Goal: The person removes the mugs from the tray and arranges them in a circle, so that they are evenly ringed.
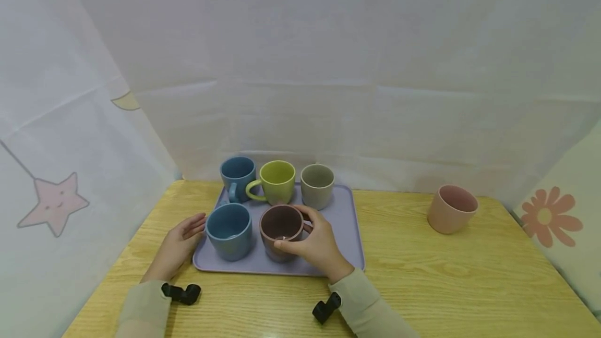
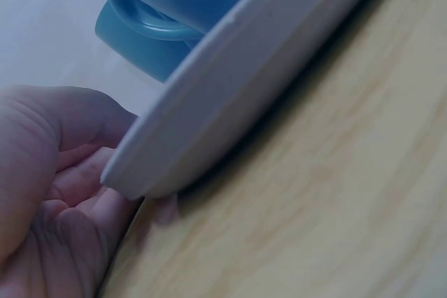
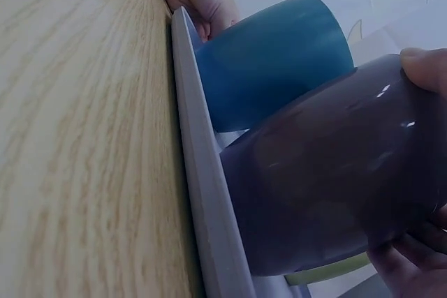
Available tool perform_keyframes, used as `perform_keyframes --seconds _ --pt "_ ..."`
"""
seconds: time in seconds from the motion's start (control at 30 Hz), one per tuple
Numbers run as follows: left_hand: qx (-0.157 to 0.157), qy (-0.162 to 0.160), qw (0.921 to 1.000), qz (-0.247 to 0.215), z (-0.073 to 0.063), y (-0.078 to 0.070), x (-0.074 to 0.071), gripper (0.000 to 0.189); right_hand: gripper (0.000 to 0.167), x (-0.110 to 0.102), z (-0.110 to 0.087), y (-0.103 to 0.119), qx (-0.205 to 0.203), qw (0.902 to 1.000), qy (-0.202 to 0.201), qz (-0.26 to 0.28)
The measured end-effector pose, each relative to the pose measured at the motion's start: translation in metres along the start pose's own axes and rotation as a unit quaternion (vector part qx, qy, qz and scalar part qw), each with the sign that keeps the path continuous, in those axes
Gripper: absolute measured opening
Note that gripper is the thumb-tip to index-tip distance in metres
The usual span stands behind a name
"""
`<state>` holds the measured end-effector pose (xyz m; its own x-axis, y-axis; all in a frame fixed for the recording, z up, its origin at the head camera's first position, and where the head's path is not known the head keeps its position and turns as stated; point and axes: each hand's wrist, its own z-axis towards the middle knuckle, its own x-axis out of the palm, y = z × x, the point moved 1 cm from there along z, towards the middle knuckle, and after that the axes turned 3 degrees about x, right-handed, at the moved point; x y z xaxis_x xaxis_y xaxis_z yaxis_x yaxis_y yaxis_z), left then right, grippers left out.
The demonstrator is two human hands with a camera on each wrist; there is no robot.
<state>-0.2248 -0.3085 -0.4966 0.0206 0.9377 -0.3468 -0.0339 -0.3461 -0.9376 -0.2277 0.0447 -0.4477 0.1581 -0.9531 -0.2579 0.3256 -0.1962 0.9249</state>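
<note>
My right hand point(image 1: 319, 241) holds a brown mug point(image 1: 277, 228) at the front of a lilac tray point(image 1: 345, 223). The thumb lies at the near rim, with the other fingers round the right side. In the right wrist view the brown mug point(image 3: 335, 165) stands beside a blue mug point(image 3: 279, 61). My left hand point(image 1: 180, 244) is at the tray's left edge, next to the front blue mug point(image 1: 230, 231), fingers relaxed. The left wrist view has the fingers point(image 2: 84, 172) right at the tray's rim point(image 2: 202, 109).
Along the back of the tray stand another blue mug point(image 1: 238, 173), a lime-green mug point(image 1: 278, 184) with its handle leftward and a grey-beige mug point(image 1: 317, 186). A pink cup point(image 1: 448, 213) is on the wooden table point(image 1: 422, 286) at the right. A white cloth point(image 1: 300, 67) hangs behind.
</note>
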Motion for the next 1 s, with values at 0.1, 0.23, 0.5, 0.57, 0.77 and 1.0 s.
perform_keyframes --seconds 0.1,0.23,0.5,0.57,0.77,1.0 --pt "-0.002 -0.002 1.0 0.0 -0.001 0.002 0.0 0.059 0.082 -0.001 0.0 0.0 0.002 1.0 -0.002 -0.004" --pt "-0.002 -0.003 1.0 0.0 -0.002 0.002 0.0 0.059 0.081 -0.003 0.0 0.0 0.008 0.9999 -0.009 -0.012" --pt "0.006 0.002 1.0 0.002 0.0 -0.002 0.001 0.058 0.08 -0.013 0.003 0.005 0.009 0.9992 -0.035 -0.018" --pt "0.004 0.001 1.0 -0.001 0.0 -0.002 0.001 0.057 0.08 -0.016 0.004 0.007 0.008 0.9989 -0.043 -0.02" --pt "0.001 0.003 1.0 -0.003 0.0 -0.001 0.0 0.057 0.079 -0.032 0.007 0.014 0.011 0.9976 -0.067 -0.014" --pt "0.009 0.003 0.9999 -0.008 0.0 -0.001 0.0 0.057 0.08 -0.054 0.01 0.02 0.024 0.9969 -0.074 -0.013"
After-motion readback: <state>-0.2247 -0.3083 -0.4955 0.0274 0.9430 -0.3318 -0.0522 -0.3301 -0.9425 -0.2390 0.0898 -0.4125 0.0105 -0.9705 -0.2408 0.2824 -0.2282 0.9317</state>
